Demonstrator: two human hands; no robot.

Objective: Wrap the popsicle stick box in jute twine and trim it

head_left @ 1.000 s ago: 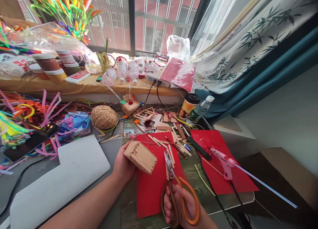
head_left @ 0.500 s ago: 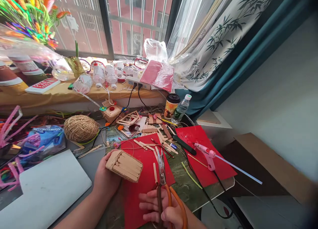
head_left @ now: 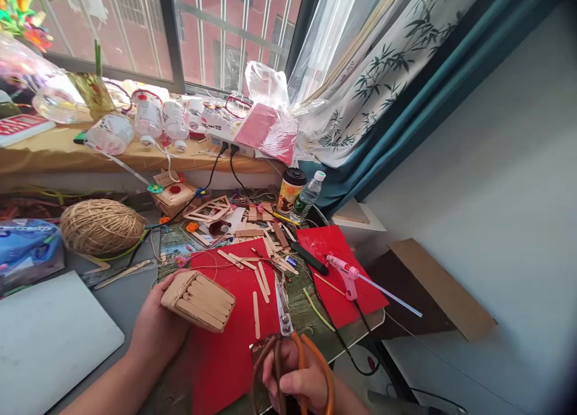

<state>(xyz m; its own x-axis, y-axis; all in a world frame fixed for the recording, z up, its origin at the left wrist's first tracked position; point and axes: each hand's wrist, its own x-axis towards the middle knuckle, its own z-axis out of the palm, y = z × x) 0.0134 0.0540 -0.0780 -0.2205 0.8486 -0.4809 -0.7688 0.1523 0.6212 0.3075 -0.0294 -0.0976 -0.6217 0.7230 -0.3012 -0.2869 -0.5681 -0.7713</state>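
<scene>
My left hand (head_left: 160, 319) is closed around a small craft-stick box (head_left: 205, 301), its flat wooden sticks side by side and twine-like cord along the edges. It is raised and tilted over a red sheet (head_left: 216, 367). In my right hand (head_left: 300, 376) is a pair of scissors (head_left: 285, 319) with large brown and orange loop handles. My fingers curl through the loops, and the blades point away from me, nearly together. Loose craft sticks (head_left: 256, 315) lie on the red sheet, left of the blades.
A pink glue gun (head_left: 347, 274) with a long glue stick lies on another red sheet (head_left: 322, 238). Behind are scattered sticks, a paper cup (head_left: 291, 193) and a water bottle (head_left: 309, 196). At left sit a twine ball (head_left: 103, 226) and a white board (head_left: 49, 343).
The whole view has swung right, so things appear farther left. My right hand's fingers, spread earlier, are now curled through the scissor handles; the blades look closer together. The box remains in my left hand.
</scene>
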